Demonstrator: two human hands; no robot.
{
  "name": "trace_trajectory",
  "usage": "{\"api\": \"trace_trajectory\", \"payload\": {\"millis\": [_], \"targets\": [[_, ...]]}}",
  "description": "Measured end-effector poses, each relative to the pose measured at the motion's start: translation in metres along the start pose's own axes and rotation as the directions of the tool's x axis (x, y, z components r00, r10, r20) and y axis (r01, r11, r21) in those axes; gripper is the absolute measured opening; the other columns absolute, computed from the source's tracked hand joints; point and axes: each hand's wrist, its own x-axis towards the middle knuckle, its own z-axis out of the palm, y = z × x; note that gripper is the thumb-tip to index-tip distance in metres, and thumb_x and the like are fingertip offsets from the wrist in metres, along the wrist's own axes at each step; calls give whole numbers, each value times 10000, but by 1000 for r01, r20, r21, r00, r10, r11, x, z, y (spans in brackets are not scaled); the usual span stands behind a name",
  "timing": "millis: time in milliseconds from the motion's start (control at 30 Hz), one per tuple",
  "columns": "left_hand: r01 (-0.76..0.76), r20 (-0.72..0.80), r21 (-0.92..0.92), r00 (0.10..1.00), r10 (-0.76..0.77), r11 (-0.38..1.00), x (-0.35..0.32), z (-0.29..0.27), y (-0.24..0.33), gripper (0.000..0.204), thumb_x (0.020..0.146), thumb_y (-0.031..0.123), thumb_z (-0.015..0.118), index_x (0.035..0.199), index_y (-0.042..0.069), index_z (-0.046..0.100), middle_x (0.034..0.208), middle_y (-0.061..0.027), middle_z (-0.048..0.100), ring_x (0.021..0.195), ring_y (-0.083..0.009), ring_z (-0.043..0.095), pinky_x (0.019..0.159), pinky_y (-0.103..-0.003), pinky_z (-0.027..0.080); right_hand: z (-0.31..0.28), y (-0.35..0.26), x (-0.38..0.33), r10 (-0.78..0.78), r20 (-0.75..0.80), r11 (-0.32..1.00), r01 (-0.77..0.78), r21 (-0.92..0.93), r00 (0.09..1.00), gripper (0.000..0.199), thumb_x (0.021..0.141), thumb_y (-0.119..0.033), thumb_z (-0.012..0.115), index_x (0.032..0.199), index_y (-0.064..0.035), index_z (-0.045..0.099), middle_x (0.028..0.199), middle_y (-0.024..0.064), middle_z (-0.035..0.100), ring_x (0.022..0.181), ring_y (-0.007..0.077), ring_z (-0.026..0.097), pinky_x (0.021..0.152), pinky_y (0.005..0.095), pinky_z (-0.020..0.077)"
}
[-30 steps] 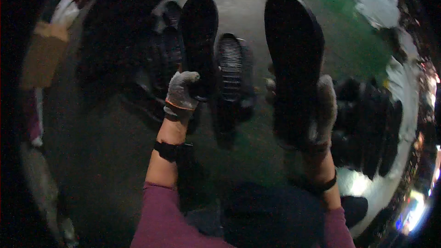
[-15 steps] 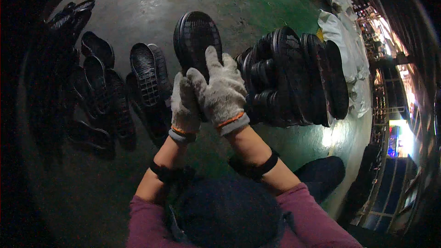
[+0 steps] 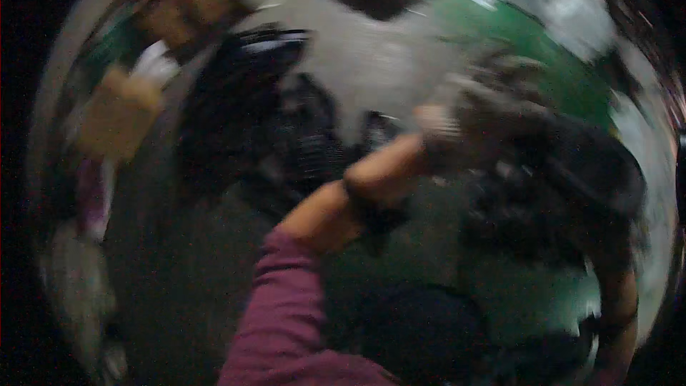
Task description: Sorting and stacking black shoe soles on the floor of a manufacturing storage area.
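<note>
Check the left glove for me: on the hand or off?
On. Despite the blur, a pale grey glove covers the left hand, its cuff ending at the wrist, where the bare forearm begins.

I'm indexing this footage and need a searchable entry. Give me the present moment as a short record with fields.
Left hand: gloved left hand, extended toward the right; grip too blurred to tell
Right hand: not distinguishable; right forearm rises at the right
Nearest thing: black sole-shaped piece, right of the left hand; contact unclear
Other pieces: dark pile below the left hand; dark ridged pieces left of centre
Surroundings: brown cardboard box at left; white bag at upper right
Floor: grey and green floor
Image: dim, motion-blurred
</note>
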Motion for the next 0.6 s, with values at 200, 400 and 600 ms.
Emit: {"api": "trace_trajectory", "payload": {"millis": [200, 400, 600], "targets": [[-289, -317, 313, 867, 386, 905, 91, 5, 4, 344, 647, 362, 703, 946, 192, 707, 1138, -64, 657, 1178, -347, 554, 1101, -634, 327, -77, -71, 123, 6, 255, 938, 83, -336, 967, 448, 1007, -495, 558, 1076, -52, 571, 1060, 64, 626, 859, 233, 635, 775, 360, 536], [284, -32, -598, 926, -376, 750, 126, 14, 54, 311, 939, 291, 511, 1012, 36, 675, 1070, -116, 668, 1080, -328, 603, 1092, -543, 406, -95, -195, 164, -170, 140, 745, 220, -630, 976, 453, 1009, -493, 555, 1101, -50, 570, 1071, 66, 627, 876, 227, 635, 786, 353, 535], [451, 182, -848, 740, -648, 277, 100, 2, -11, 259, 949, 249, 569, 1028, 31, 685, 984, -94, 686, 950, -284, 643, 972, -456, 490, 19, -160, 162, -453, -510, 619, -153, -770, 731, 459, 1010, -491, 552, 1126, -48, 569, 1082, 67, 628, 894, 221, 635, 797, 346, 534]]}}
